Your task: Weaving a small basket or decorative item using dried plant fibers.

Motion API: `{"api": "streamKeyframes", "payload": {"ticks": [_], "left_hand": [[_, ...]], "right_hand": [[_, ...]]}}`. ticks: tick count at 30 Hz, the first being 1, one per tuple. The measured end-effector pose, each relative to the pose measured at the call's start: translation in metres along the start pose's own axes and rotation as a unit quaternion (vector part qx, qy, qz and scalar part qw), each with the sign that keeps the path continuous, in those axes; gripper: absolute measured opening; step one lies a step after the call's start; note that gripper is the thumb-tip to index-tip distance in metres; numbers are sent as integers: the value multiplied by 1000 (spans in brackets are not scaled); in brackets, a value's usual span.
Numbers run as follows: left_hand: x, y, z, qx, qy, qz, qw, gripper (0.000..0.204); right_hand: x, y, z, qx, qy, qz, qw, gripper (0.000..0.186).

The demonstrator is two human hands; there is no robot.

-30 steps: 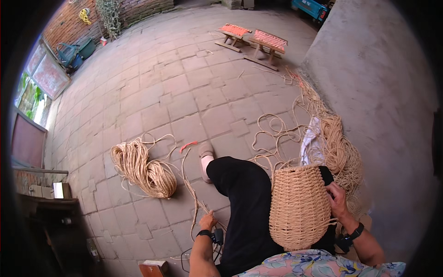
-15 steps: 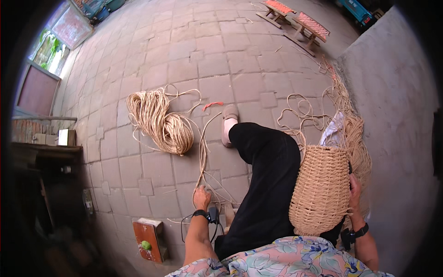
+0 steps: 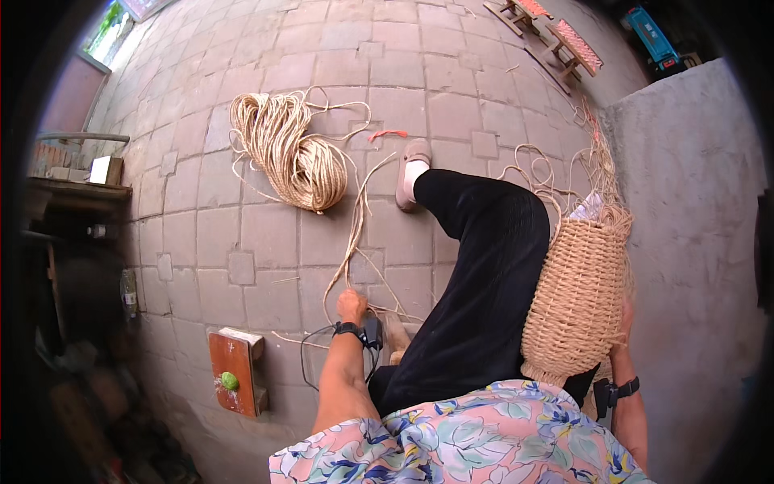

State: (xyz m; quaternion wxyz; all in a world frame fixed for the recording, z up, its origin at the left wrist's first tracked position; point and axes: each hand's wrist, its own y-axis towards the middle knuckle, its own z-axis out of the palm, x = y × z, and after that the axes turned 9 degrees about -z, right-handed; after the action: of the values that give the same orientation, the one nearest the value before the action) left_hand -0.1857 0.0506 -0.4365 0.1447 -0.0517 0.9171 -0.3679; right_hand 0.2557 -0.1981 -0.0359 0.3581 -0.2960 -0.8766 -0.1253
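Note:
A tall tan woven basket [image 3: 574, 298] leans against my right leg, its narrow end towards me. My right hand [image 3: 625, 324] is at the basket's right side, partly hidden and blurred, and appears to grip it. Low on the left, my left hand [image 3: 351, 305] is closed at the near end of a bunch of loose straw cords [image 3: 356, 234] lying on the paving. Its fingertips are hidden. Beyond it lies a big coil of twisted straw cord [image 3: 294, 157]. White material [image 3: 586, 207] shows at the basket's far end.
A small wooden stool [image 3: 234, 355] with a green round thing [image 3: 229, 381] on it stands at near left. More loose cord [image 3: 601, 161] runs along the grey wall [image 3: 677, 242] at right. Low benches [image 3: 574, 47] stand far right. A red strip [image 3: 389, 134] lies near my shoe.
The view has shifted, so the floor things, basket and my hands sit higher in the picture. My left hand stays by the cords and my right hand stays at the basket's side.

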Motion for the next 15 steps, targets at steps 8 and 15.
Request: {"api": "streamKeyframes", "payload": {"ticks": [8,15], "left_hand": [[0,-32,-19,31,-7,75,997,35],[14,-11,18,1,-10,67,998,31]], "right_hand": [[-10,-9,-8,-22,154,64,986,48],[17,-9,1,-26,185,26,982,40]]}}
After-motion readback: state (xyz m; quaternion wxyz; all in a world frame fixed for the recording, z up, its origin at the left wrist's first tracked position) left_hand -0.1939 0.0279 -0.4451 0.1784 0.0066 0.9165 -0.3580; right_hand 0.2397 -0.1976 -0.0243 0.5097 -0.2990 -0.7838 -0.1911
